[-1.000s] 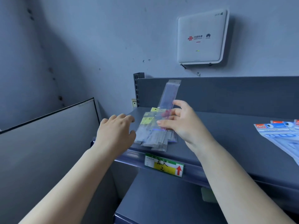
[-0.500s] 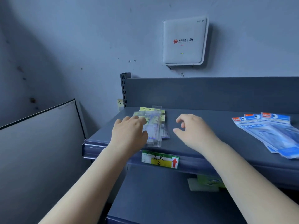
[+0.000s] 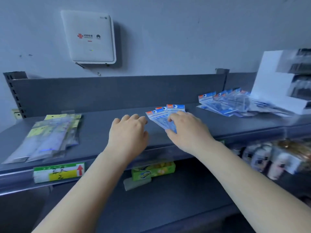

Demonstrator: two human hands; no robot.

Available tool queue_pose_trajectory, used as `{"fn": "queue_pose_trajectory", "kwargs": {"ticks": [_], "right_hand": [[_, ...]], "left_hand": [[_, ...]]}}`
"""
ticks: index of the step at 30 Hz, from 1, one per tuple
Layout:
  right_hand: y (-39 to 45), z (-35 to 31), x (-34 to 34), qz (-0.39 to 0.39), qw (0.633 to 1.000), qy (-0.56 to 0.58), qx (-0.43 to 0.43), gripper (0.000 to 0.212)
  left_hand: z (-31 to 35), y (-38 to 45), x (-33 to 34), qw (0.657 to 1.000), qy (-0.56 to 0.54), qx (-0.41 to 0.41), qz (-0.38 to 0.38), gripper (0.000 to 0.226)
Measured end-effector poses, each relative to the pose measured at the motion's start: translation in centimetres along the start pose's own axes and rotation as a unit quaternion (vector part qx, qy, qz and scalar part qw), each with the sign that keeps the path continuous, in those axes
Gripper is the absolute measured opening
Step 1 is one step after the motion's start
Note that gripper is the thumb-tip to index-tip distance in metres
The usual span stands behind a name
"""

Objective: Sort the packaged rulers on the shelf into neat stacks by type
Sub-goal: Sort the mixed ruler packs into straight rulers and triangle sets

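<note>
Three blue ruler packs (image 3: 160,115) with red-and-blue headers lie fanned on the grey shelf (image 3: 101,132). My right hand (image 3: 186,130) is on them, fingers curled over the top and thumb at their near edge. Just to their left, my left hand (image 3: 127,132) hovers palm down with loosely bent fingers, holding nothing. A stack of clear ruler packs with yellow labels (image 3: 50,137) lies at the shelf's left end. A looser pile of blue ruler packs (image 3: 225,103) sits at the back right.
A white display box (image 3: 277,84) stands at the shelf's right end. The shelf's back panel (image 3: 117,91) rises behind, with a white router (image 3: 89,37) on the wall above. A price label (image 3: 58,172) is on the front rail. The lower shelf holds a green box (image 3: 153,170) and packaged goods (image 3: 272,158).
The view has swung right. Both hands left the clear stack and moved right; my right hand now lies on the fanned blue packs, my left beside them.
</note>
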State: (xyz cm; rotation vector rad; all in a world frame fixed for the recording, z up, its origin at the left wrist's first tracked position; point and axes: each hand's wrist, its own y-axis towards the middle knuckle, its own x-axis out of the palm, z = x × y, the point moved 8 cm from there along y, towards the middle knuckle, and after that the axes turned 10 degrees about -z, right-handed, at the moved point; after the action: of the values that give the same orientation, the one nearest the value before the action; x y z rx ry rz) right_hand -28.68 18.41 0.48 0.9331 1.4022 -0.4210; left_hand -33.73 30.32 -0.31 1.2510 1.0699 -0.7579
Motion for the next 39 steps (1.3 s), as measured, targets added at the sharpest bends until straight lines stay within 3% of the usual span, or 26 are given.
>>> {"fn": "queue_pose_trajectory", "kwargs": {"ticks": [8, 23, 33, 37, 39], "right_hand": [[-2.0, 13.7, -2.7, 0.017, 0.995, -0.016, 0.094, 0.031], [-0.3, 38.9, -3.8, 0.01, 0.983, 0.074, 0.168, 0.031], [6.8, 44.3, -0.6, -0.025, 0.979, 0.091, 0.182, 0.031], [7.8, 44.8, 0.6, -0.037, 0.977, 0.078, 0.197, 0.052], [7.8, 45.1, 0.9, -0.032, 0.975, 0.095, 0.2, 0.052]], "left_hand": [[14.2, 6.6, 0.9, 0.994, -0.013, 0.11, 0.009, 0.031], [34.9, 19.7, 5.5, 0.984, -0.006, 0.168, -0.055, 0.032], [37.0, 26.6, 10.5, 0.983, -0.056, 0.071, -0.161, 0.04], [36.4, 27.4, 12.4, 0.975, -0.097, 0.047, -0.194, 0.046], [36.0, 27.8, 12.6, 0.97, -0.141, 0.032, -0.196, 0.045]]}}
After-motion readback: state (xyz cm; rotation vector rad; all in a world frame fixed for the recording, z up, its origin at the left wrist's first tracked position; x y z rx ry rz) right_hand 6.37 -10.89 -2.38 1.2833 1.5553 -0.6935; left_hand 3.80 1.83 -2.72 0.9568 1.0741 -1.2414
